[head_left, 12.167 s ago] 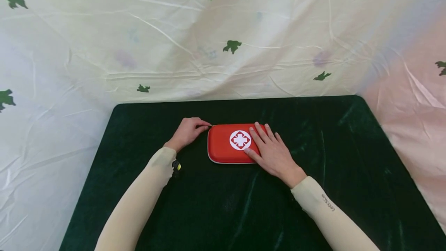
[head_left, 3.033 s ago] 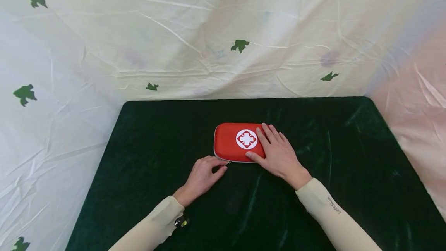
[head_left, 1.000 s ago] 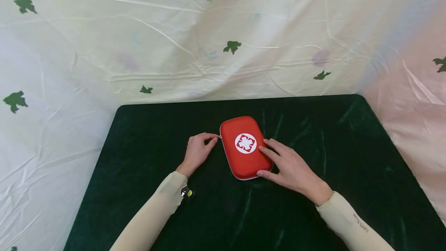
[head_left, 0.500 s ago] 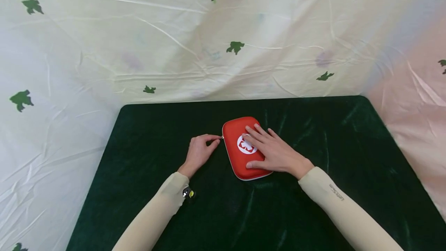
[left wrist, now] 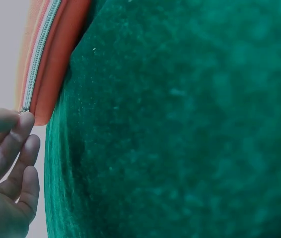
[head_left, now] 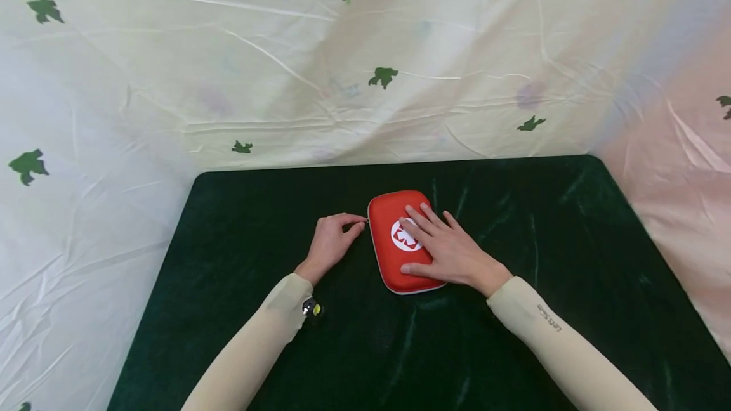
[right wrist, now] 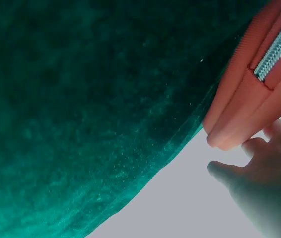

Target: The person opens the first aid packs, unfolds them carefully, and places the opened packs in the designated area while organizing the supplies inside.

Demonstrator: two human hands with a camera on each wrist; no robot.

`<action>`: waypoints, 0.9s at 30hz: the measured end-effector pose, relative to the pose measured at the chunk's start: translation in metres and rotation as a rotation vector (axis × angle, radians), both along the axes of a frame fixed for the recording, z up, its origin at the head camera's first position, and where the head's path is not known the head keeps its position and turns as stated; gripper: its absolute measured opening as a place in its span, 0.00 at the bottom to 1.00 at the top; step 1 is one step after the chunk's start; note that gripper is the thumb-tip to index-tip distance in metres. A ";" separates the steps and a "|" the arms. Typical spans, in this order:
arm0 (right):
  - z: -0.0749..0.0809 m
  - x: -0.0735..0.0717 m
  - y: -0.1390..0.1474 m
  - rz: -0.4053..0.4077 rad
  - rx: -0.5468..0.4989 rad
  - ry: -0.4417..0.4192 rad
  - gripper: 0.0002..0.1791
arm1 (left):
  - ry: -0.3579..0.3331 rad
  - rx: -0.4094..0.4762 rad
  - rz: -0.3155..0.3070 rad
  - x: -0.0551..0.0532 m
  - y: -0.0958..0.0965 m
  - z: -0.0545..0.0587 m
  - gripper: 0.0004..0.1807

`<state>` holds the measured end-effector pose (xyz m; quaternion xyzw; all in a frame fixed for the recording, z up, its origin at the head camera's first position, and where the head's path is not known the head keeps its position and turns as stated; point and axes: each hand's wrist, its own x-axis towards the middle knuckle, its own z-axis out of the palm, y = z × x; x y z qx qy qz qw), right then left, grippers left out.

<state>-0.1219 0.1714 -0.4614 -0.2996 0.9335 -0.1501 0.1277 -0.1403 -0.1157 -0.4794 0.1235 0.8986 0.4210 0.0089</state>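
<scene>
A red zippered first-aid case with a white cross emblem lies on the dark green table, its longer sides running roughly front to back. At its left side, the thumb and index finger of my left hand pinch the zipper pull. In the left wrist view the silver zipper shows closed teeth leading down to that pull. My right hand rests with spread, straight fingers on top of the case, partly covering the emblem. The right wrist view shows a zipper end stitched into the case's side.
Dark green velvety cloth covers the table. Pale fabric printed with green leaves hangs behind and at the sides. A dark round device sits at my left cuff.
The case has turned from lying sideways. My left hand's pinch has gone from the far left corner, to the near edge, now the left side. My right hand moved from the edge onto the top.
</scene>
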 end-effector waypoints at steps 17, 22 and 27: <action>0.002 0.000 -0.004 -0.035 0.045 -0.009 0.55 | -0.059 -0.029 -0.011 0.011 -0.006 -0.001 0.11; 0.001 0.001 -0.004 -0.037 0.047 -0.015 0.56 | -0.071 -0.028 -0.024 0.015 -0.006 -0.001 0.11; 0.000 0.001 -0.004 -0.040 0.041 -0.007 0.57 | -0.065 -0.025 -0.040 0.017 -0.007 -0.001 0.11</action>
